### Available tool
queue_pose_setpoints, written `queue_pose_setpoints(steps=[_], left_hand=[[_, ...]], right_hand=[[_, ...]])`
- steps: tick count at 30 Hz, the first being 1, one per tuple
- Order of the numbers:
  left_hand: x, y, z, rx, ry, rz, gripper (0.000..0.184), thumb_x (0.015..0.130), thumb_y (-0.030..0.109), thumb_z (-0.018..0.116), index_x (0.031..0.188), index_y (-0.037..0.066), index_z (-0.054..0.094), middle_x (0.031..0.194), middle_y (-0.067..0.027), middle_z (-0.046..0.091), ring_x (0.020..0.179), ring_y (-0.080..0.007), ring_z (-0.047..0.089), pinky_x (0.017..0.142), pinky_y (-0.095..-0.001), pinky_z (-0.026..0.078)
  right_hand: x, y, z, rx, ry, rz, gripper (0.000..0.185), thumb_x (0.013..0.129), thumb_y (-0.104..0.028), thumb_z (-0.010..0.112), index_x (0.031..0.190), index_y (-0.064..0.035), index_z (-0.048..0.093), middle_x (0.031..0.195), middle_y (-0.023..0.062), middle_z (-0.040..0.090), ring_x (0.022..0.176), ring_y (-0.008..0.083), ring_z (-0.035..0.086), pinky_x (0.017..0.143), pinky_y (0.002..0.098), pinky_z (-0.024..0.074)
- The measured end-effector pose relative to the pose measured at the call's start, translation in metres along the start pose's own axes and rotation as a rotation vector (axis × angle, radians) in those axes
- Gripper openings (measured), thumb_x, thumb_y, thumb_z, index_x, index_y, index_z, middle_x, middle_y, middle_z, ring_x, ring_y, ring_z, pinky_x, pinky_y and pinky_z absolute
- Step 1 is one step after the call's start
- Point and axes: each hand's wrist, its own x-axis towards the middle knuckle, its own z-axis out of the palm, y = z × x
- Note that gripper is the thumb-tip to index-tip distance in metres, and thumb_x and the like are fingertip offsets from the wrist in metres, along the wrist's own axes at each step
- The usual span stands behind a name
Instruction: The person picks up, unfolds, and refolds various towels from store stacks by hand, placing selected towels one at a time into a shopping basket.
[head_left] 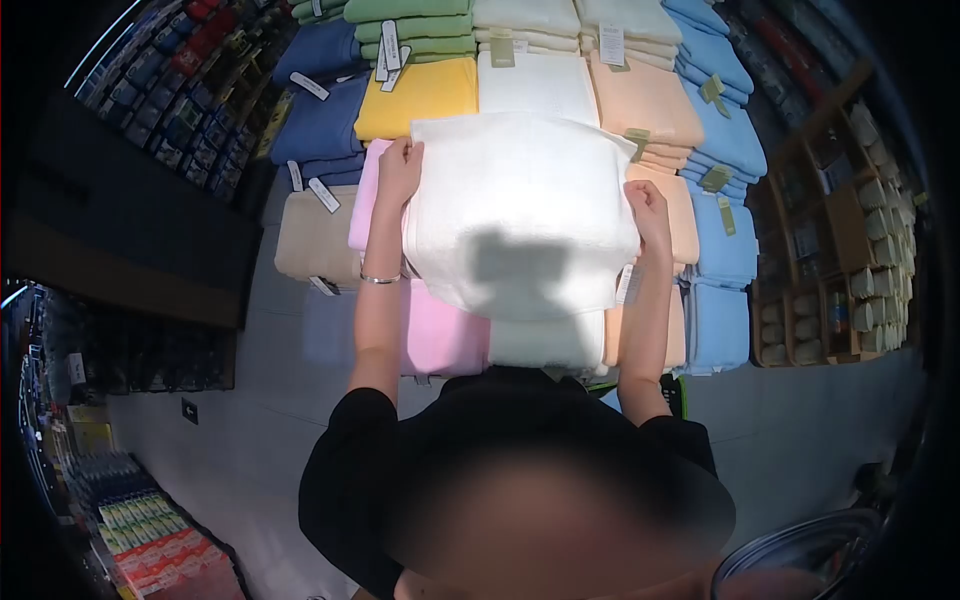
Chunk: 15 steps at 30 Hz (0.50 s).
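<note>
A white towel (520,200) is spread out between my hands above the stacks of folded towels, with a shadow on its lower middle. My left hand (402,160) grips its upper left edge, the fingers closed on the cloth. At the right edge my right hand (645,200) is closed on the towel, a little lower than the left. A white tag (628,284) hangs near the towel's lower right corner. Beneath and around the towel lie pink towels (445,325), a pale folded towel (547,340) and peach towels (680,225).
Blue towels (722,235) are stacked at the right, navy towels (318,110) and a beige towel (318,235) at the left. Yellow towels (420,95) lie behind. A wooden shelf (845,215) stands right; packaged goods (160,540) are at lower left.
</note>
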Motion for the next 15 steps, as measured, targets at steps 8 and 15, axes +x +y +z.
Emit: queue_pose_setpoints(steps=[8, 15], left_hand=[[-0.028, 0.008, -0.017, -0.374, 0.067, -0.088, 0.017, 0.087, 0.01, 0.055, 0.09, -0.006, 0.058, 0.066, -0.0042, 0.058, 0.059, -0.0071, 0.05, 0.054, -0.0238, 0.042], [-0.155, 0.038, -0.048, -0.619, 0.143, -0.209, 0.009, 0.088, 0.005, 0.056, 0.094, -0.002, 0.054, 0.073, 0.0009, 0.057, 0.062, -0.0013, 0.046, 0.053, -0.0164, 0.036]], right_hand=[[-0.054, -0.031, 0.001, 0.289, 0.016, 0.075, 0.024, 0.088, -0.015, 0.059, 0.105, 0.0018, 0.054, 0.089, 0.0071, 0.064, 0.076, 0.0105, 0.06, 0.065, 0.0218, 0.0477], [-0.112, 0.01, -0.022, 0.135, -0.067, 0.181, 0.024, 0.089, -0.015, 0.058, 0.107, 0.002, 0.055, 0.094, 0.0056, 0.064, 0.081, 0.0074, 0.058, 0.071, 0.0194, 0.0443]])
